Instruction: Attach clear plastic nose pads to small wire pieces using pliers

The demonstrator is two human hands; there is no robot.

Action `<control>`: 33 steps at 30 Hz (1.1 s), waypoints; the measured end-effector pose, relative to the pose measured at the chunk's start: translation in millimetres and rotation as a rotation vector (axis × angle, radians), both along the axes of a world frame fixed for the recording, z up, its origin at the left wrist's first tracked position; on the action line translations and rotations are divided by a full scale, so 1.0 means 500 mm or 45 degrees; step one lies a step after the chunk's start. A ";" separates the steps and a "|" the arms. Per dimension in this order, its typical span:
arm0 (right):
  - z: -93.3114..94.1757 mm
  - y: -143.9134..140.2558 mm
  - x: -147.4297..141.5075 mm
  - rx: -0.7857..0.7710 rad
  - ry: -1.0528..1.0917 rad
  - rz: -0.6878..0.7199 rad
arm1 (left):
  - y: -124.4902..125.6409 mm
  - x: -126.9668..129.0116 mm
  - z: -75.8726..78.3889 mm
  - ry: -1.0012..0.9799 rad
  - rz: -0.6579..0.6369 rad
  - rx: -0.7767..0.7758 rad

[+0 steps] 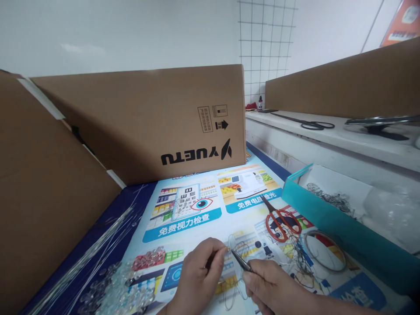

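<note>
The right grip (272,280) was clenched around metal pliers (242,261), their slim tapered nose aimed at eleven o'clock. The left grip (203,275) was closed in a fingertip pinch on thin wire (229,248), which lay between the two hands, right at the pliers' tip; the exact contact was too fine to make out. Fine loops spread above and below the pinch. The wire looked nearly weightless and springy, likely to slip or kink, so a hold close to the worked point seemed best, with the pliers better gripped well back on their smooth handles.

Below them, the surface (193,234) wore a flat printed sheet. Toward eight o'clock sat a heap of clear, rounded beads (126,291), glossy and probably quick to roll; past it, at nine, ran long, straight, glinting strands (111,232). At two o'clock lay scissors (282,224) with orange looped handles and dark blades, and at three a round coil (344,258). Beyond these stood a teal-walled box (331,232) holding tangled dark wire and crumpled clear plastic. At eleven o'clock rose a stiff, matte cardboard box (141,118).
</note>
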State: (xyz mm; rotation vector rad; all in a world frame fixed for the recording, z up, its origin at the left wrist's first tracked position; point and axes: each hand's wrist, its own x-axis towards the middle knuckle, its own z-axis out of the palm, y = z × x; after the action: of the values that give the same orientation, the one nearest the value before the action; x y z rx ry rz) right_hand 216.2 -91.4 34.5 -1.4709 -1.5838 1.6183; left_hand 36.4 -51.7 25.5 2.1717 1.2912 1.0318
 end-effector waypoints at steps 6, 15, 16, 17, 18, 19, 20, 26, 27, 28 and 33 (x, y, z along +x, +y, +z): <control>-0.001 0.001 0.008 0.085 -0.051 0.045 | 0.003 -0.003 0.008 -0.039 -0.035 -0.098; -0.004 0.028 0.024 0.240 -0.244 0.202 | 0.024 -0.003 0.013 -0.120 -0.040 -0.281; -0.008 0.035 0.029 0.304 -0.301 0.220 | 0.027 -0.003 0.010 -0.135 -0.033 -0.306; -0.012 0.041 0.035 0.394 -0.372 0.228 | 0.030 -0.003 0.008 -0.149 -0.031 -0.330; -0.015 0.048 0.042 0.490 -0.466 0.212 | 0.032 -0.003 0.005 -0.160 -0.033 -0.350; -0.018 0.055 0.048 0.573 -0.569 0.163 | 0.034 -0.003 0.003 -0.166 -0.041 -0.369; -0.020 0.061 0.054 0.621 -0.657 0.131 | 0.036 -0.002 0.001 -0.170 -0.053 -0.382; -0.035 0.082 0.067 0.896 -1.082 0.038 | 0.035 -0.001 -0.007 -0.187 -0.123 -0.390; -0.039 0.084 0.067 0.931 -1.122 0.040 | 0.034 0.000 -0.009 -0.183 -0.126 -0.379; -0.042 0.086 0.066 0.957 -1.151 0.046 | 0.034 0.000 -0.012 -0.176 -0.130 -0.368; -0.056 0.106 0.068 1.022 -1.259 0.038 | 0.033 0.000 -0.020 -0.130 -0.171 -0.316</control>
State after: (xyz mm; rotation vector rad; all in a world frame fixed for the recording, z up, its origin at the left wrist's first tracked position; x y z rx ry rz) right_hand 250.4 -38.2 6.4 -1.7918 -2.3249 0.0398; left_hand 36.6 -35.2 15.4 1.9637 1.1438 0.8676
